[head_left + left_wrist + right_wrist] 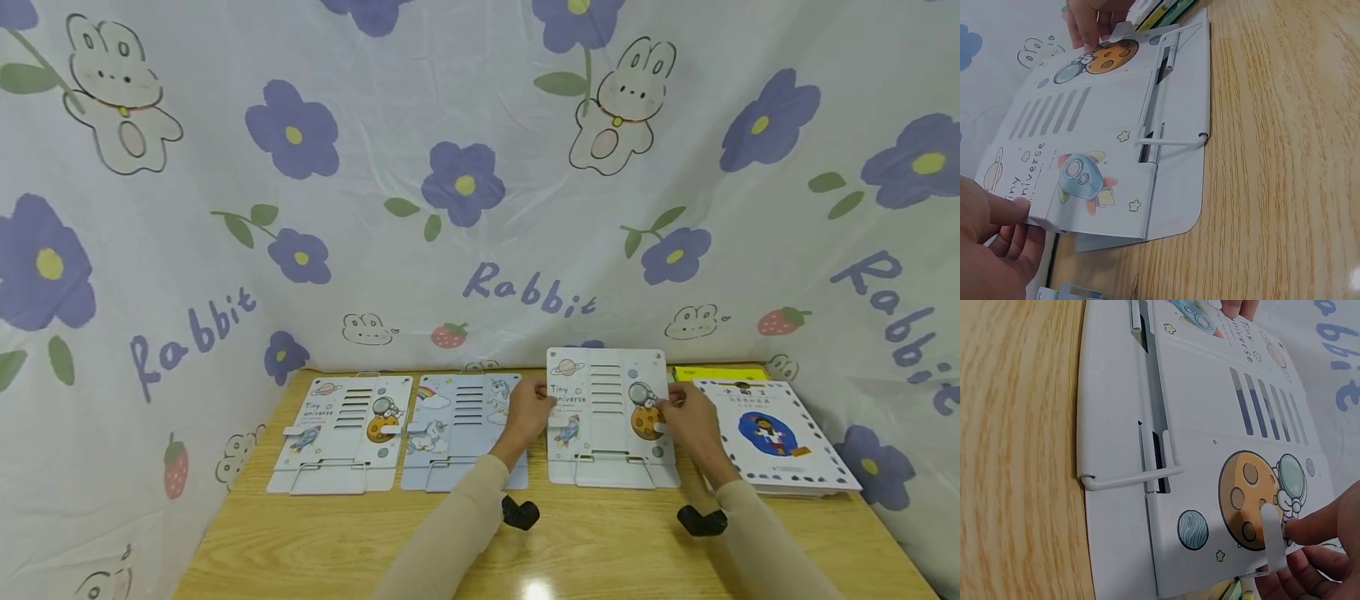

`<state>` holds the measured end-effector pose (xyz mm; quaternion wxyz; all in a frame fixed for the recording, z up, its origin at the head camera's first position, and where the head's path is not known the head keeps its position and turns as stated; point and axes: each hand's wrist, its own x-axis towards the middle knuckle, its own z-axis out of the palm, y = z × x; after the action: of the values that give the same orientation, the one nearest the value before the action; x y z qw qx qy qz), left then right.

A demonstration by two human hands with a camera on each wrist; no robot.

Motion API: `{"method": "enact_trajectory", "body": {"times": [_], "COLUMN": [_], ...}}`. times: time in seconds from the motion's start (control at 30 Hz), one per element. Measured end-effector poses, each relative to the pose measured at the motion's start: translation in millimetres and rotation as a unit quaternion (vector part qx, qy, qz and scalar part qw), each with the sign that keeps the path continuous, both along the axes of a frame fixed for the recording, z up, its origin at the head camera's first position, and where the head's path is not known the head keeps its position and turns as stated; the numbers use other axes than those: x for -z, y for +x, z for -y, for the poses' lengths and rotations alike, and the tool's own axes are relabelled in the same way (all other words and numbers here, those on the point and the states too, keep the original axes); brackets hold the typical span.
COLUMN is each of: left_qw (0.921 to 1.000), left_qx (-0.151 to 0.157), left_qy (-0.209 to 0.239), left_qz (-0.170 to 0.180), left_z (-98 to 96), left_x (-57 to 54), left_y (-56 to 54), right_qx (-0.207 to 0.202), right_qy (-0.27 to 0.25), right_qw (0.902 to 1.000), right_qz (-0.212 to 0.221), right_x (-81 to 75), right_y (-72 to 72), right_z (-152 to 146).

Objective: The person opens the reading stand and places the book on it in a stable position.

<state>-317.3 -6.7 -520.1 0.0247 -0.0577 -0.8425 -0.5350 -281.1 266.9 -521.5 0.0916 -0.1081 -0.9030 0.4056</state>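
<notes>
Bookstand (609,427) — between left hand (527,415), right hand (692,421)

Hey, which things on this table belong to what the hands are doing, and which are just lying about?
Likely part of the job:
Raised Tiny universe stand, held at its sides by the left hand and right hand

Seemingly just lying about, not held:
Far-left Tiny universe stand
Unicorn stand
White book
Yellow item behind it
</notes>
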Motion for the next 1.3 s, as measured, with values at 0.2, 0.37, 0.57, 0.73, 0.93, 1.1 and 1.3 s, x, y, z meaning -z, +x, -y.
{"method": "enact_trajectory", "body": {"times": [0.2,0.37,0.57,0.73,0.93,1.1,1.3], "left_qw": [0.9999,0.9995,0.9983,0.9974,0.996,0.9953,0.9941], "left_qx": [-0.005,-0.016,-0.025,-0.028,-0.03,-0.037,-0.041], "left_qy": [0.004,0.001,-0.008,-0.015,-0.021,-0.024,-0.038], "left_qz": [-0.012,-0.026,-0.052,-0.064,-0.081,-0.087,-0.093], "left_z": [-3.6,-5.5,-6.0,-4.1,-4.2,-5.4,-5.8], "left_x": [-1.0,-4.2,-8.1,-12.9,-16.7,-17.6,-20.2], "left_y": [-2.0,-4.8,-10.4,-14.3,-17.5,-21.7,-26.4], "right_qx": [0.012,0.013,0.004,-0.008,-0.015,-0.012,-0.014], "right_qy": [-0.003,-0.006,-0.008,-0.006,-0.007,-0.008,0.005], "right_qw": [0.9999,0.9996,0.9996,0.9995,0.9995,0.9987,0.9958], "right_qz": [-0.011,-0.023,-0.025,-0.029,-0.027,-0.048,-0.09], "right_x": [-6.3,-8.8,-10.8,-13.0,-14.8,-15.6,-14.2], "right_y": [7.5,12.2,16.8,20.8,28.6,35.5,41.0], "right_z": [-0.1,-1.2,-2.0,-0.4,4.6,10.5,16.7]}}
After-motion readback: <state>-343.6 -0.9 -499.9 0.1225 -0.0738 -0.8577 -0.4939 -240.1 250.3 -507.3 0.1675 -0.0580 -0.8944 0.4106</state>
